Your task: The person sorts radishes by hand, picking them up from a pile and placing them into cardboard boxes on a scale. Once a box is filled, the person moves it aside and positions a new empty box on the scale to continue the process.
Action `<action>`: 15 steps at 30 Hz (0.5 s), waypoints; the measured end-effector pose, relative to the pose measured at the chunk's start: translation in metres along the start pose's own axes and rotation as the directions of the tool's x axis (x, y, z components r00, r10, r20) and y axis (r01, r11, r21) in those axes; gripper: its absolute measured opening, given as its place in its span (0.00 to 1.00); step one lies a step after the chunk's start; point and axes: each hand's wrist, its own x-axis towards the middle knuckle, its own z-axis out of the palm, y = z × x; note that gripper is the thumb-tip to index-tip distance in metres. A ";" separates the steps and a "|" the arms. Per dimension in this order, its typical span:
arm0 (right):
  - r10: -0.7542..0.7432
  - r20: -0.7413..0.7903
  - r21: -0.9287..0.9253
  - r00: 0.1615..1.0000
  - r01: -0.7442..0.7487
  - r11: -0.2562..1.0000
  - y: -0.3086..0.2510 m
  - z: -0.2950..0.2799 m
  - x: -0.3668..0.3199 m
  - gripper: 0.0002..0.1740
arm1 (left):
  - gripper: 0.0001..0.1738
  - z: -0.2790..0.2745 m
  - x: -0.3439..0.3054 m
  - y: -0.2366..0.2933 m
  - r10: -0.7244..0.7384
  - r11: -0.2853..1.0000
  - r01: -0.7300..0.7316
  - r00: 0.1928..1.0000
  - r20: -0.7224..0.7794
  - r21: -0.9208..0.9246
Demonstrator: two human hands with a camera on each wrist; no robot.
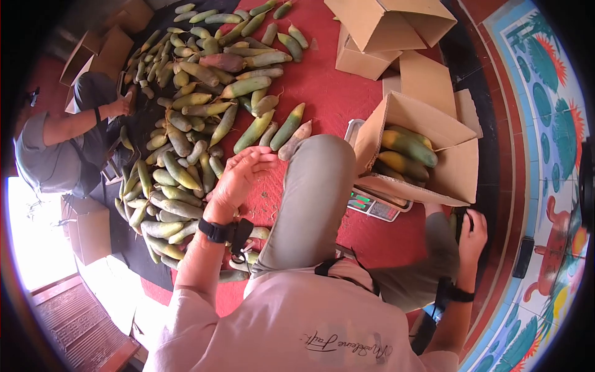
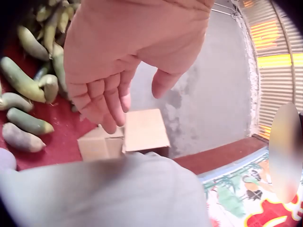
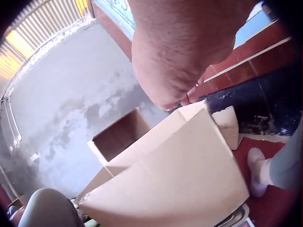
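My left hand is above the red mat beside my raised knee, near the heap of long green radishes. Its fingers are relaxed and slightly bent, and nothing lies in the palm in the left wrist view. A pale, brownish radish lies just past its fingertips by the knee. On the other side, my right hand is close to the near right corner of an open cardboard box, its fingers loosely bent and partly hidden in the right wrist view. Several green radishes lie inside that box.
The box stands on a digital scale with a lit display. More cardboard boxes are stacked at the far right, before a grey wall. Another person sits at the left beside the heap. A painted tile wall runs along the right.
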 end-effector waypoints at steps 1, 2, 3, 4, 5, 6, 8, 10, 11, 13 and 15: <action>0.013 -0.009 -0.024 1.000 -0.014 1.000 0.011 -0.003 -0.008 0.08 | 0.19 -0.014 0.005 -0.006 -0.001 1.000 0.001 1.000 -0.007 0.000; 0.027 -0.019 -0.048 0.999 -0.028 0.998 0.022 -0.006 -0.016 0.08 | 0.19 -0.029 0.010 -0.013 -0.042 0.995 0.052 0.992 -0.117 0.088; 0.052 0.000 -0.096 0.999 -0.052 0.994 0.032 -0.009 -0.024 0.08 | 0.19 -0.044 0.014 -0.021 -0.073 0.979 0.114 0.971 -0.229 0.169; 0.052 0.006 -0.094 0.999 -0.051 0.994 0.041 -0.012 -0.033 0.08 | 0.19 -0.062 0.020 -0.033 -0.077 0.979 0.118 0.969 -0.233 0.169; 0.060 0.005 -0.163 0.998 -0.058 0.985 0.050 -0.014 -0.041 0.07 | 0.19 -0.081 0.026 -0.046 -0.118 0.968 0.175 0.949 -0.292 0.177; 0.067 0.004 -0.232 0.998 -0.064 0.971 0.060 -0.015 -0.050 0.07 | 0.20 -0.091 0.030 -0.053 -0.158 0.956 0.232 0.924 -0.349 0.181; 0.128 0.012 -0.275 0.992 -0.119 0.954 0.076 -0.017 -0.067 0.06 | 0.21 -0.105 0.040 -0.064 -0.190 0.950 0.264 0.912 -0.363 0.165; 0.188 0.019 -0.319 0.982 -0.173 0.932 0.093 -0.017 -0.084 0.06 | 0.21 -0.114 0.052 -0.074 -0.224 0.943 0.298 0.898 -0.378 0.148; 0.216 0.020 -0.349 0.976 -0.196 0.916 0.099 -0.016 -0.091 0.06 | 0.22 -0.119 0.062 -0.079 -0.207 0.936 0.297 0.898 -0.388 0.188; 0.244 0.024 -0.380 0.970 -0.216 0.899 0.107 -0.012 -0.100 0.06 | 0.23 -0.119 0.082 -0.079 -0.191 0.927 0.298 0.897 -0.399 0.226; 0.284 0.055 -0.395 0.957 -0.241 0.887 0.106 -0.008 -0.102 0.07 | 0.22 -0.113 0.108 -0.073 -0.103 0.927 0.262 0.867 -0.488 0.269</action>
